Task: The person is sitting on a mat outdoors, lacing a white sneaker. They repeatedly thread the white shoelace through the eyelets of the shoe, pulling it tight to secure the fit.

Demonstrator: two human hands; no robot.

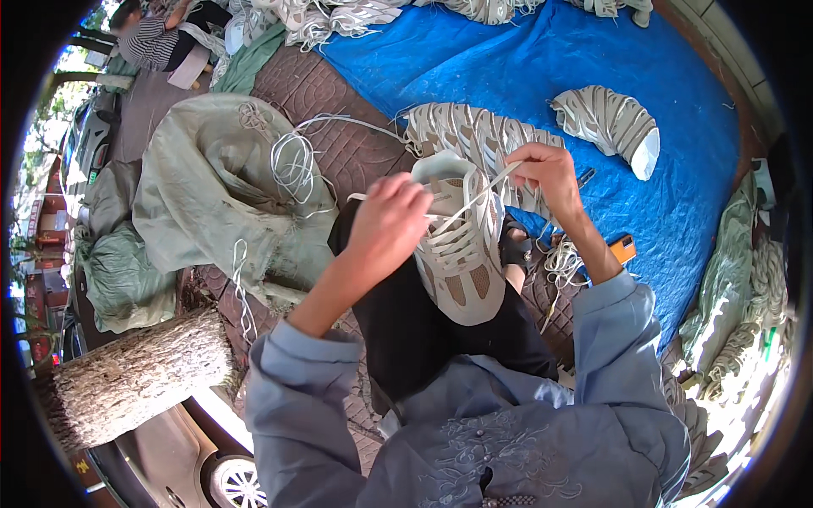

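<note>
A beige and white sneaker upper (460, 275) rests on my lap, toe toward me, with white lace threaded across its front. My right hand (549, 173) pinches one end of the shoelace (484, 193) and holds it taut, up and to the right of the upper's opening. On the other side, my left hand (389, 222) is closed round the other lace end, which shows on both sides of the slightly blurred fingers. Just beyond the upper lies a row of nested sneaker uppers (483, 127) on a blue tarp (677, 216).
Another nested stack of uppers (605, 127) lies farther right. Loose white laces (294, 161) hang over a pale green sack (190, 182) at left. An orange phone (623, 249) and a lace bundle (562, 261) sit near my right forearm. A tree trunk (140, 377) stands at lower left.
</note>
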